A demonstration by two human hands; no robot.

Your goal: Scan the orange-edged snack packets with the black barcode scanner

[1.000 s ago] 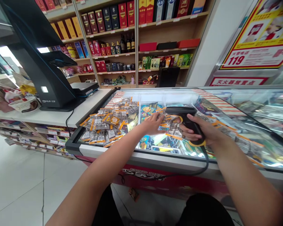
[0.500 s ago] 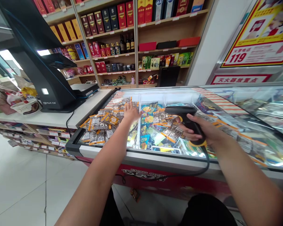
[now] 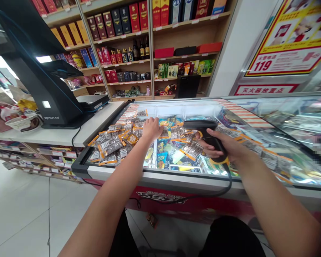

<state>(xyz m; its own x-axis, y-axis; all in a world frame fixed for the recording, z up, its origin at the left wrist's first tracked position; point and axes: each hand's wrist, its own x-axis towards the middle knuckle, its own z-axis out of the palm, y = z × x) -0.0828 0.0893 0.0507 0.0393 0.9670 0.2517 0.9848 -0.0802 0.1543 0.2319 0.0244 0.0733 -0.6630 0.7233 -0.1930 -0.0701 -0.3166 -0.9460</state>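
My right hand (image 3: 212, 144) is wrapped round the grip of a black barcode scanner (image 3: 200, 125) with yellow trim. Its head points left over the glass-topped freezer (image 3: 101, 172). Further left, my left hand (image 3: 152, 129) is closed with its fingers curled down, and a small clear snack packet (image 3: 164, 133) shows at its right side. The fingertips are partly hidden. Beside that hand lies a heap of clear packets with orange edges (image 3: 111, 144). More such packets (image 3: 194, 148) lie beneath the scanner, and others stretch to the right under my right forearm.
A black weighing or checkout machine (image 3: 50, 92) stands on the white counter (image 3: 61, 134) at left. The scanner's black cable (image 3: 216, 192) loops down the freezer front. A packet (image 3: 151, 220) lies on the floor. Shelves of boxes (image 3: 123, 43) rise behind.
My left hand has gone from spread fingers over the packets to curled fingers, with a packet now at its side. My right hand still grips the scanner. The view has shifted slightly.
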